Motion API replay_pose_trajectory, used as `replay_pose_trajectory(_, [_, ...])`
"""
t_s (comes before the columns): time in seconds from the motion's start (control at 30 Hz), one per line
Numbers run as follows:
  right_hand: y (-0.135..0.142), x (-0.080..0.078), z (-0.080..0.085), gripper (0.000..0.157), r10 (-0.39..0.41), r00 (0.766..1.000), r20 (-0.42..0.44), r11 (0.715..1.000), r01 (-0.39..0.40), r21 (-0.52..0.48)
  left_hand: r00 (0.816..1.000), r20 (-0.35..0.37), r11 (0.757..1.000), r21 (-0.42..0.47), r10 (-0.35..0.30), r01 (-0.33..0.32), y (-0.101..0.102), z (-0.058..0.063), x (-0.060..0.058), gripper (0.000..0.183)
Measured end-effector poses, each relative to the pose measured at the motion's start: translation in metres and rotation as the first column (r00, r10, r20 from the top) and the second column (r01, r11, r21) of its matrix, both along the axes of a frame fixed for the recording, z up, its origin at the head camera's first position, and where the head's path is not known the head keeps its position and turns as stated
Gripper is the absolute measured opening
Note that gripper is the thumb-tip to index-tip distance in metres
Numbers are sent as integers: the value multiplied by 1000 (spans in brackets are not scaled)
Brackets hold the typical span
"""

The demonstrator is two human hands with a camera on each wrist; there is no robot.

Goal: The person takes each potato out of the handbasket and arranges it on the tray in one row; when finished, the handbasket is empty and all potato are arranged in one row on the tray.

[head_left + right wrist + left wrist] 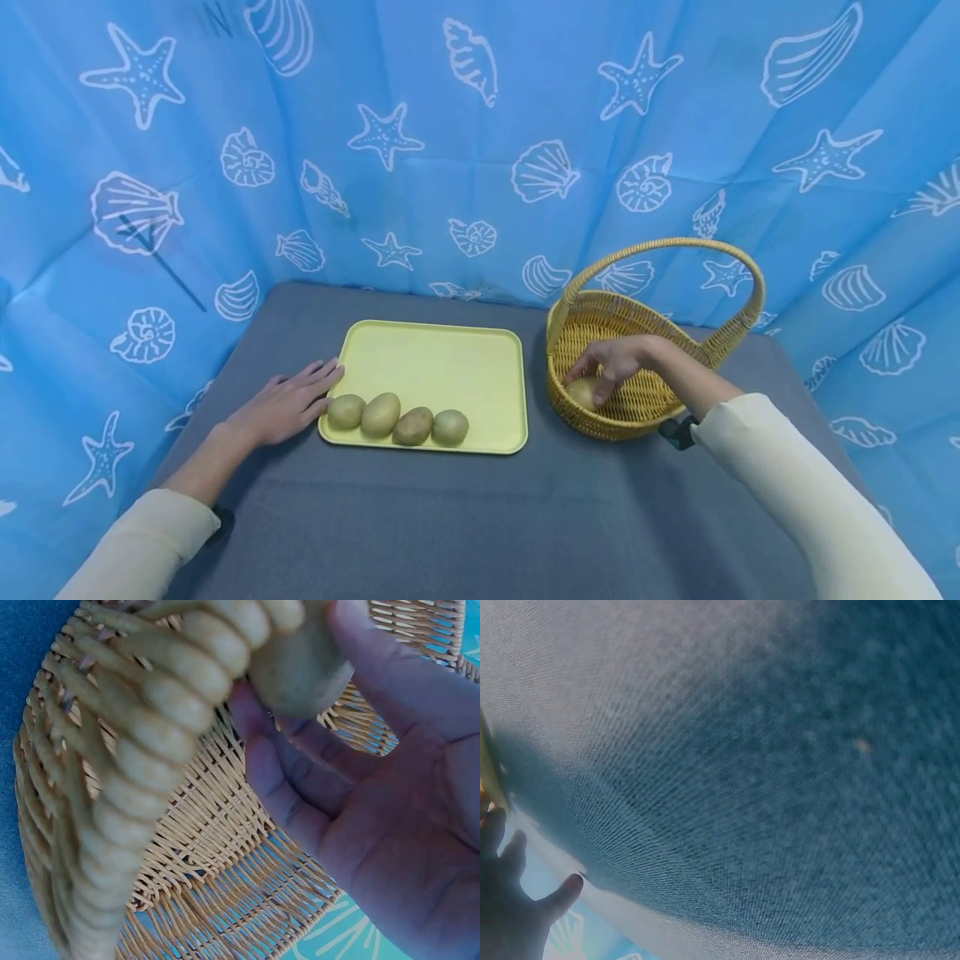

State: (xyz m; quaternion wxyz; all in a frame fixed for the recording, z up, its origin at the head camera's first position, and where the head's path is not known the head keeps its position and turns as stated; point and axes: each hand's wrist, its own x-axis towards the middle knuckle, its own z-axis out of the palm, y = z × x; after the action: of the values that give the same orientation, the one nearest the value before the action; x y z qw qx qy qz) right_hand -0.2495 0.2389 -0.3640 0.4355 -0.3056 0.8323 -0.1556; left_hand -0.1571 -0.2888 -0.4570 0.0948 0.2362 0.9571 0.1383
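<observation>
Inside the wicker basket, my right hand grips a potato between thumb and fingers. The right wrist view shows the same potato at the fingertips, partly hidden by the basket's rim. My left hand lies flat with its fingers spread, fingertips at the left edge of the yellow tray. Several potatoes sit in a row along the tray's near side, the leftmost one close to my left fingers. In the left wrist view the hand shows only at the lower left.
A tall arched handle rises over the basket, on the right of the tray. Grey cloth covers the table. Behind it hangs a blue curtain printed with shells and starfish.
</observation>
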Motion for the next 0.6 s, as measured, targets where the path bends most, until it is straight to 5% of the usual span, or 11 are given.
replay_pose_trajectory(0.23, [7, 6, 17, 57, 47, 996, -71, 997, -51, -55, 1000, -4, 1000, -3, -4, 4, 0, 1, 1, 57])
replay_pose_trajectory(0.6, [10, 23, 56, 56, 11, 991, -136, 993, -27, -117, 1000, -3, 1000, -12, -4, 4, 1, 0, 0, 58])
